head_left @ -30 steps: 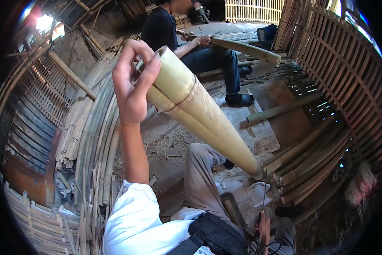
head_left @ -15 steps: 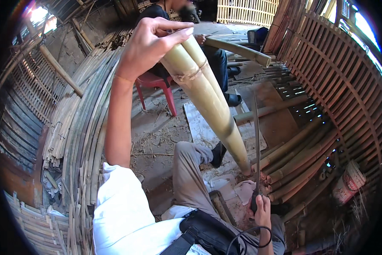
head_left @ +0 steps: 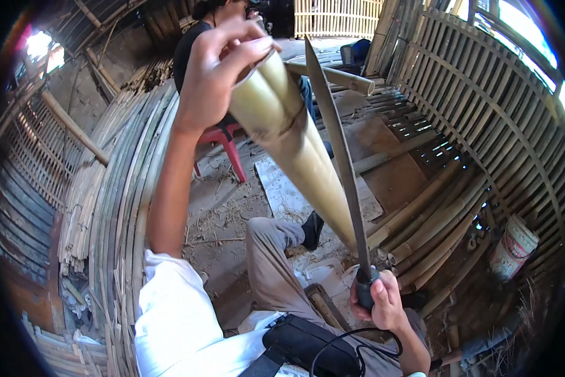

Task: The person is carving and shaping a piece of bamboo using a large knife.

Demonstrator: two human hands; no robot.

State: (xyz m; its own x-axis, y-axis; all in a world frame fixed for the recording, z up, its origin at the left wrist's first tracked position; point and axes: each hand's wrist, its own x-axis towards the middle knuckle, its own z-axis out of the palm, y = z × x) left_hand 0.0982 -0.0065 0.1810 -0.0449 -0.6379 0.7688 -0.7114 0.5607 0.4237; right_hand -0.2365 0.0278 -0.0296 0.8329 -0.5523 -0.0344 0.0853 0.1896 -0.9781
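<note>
A thick, pale bamboo pole (head_left: 304, 166) stands slanted in front of me, its hollow upper end near and its foot low among other poles. A long groove runs down from its top past a joint. My left hand (head_left: 213, 85) is closed on the rim of that upper end, thumb and fingers bent over it. In my right hand (head_left: 383, 305) is a machete (head_left: 337, 129), gripped by its dark handle with the long blade pointing up. The blade passes in front of the bamboo's right side; whether it touches cannot be told.
A person in dark clothes sits ahead on a red plastic chair (head_left: 232, 154), beside another bamboo length (head_left: 339, 78). Bundled strips (head_left: 122, 151) line the left. More poles (head_left: 433, 207) lie at right, near a white-red bucket (head_left: 513, 248) and a slatted bamboo wall (head_left: 483, 94).
My right hand has come up with the machete, and the blade now reaches as high as the bamboo's upper end. My left hand stays on the rim. The whole view has shifted slightly.
</note>
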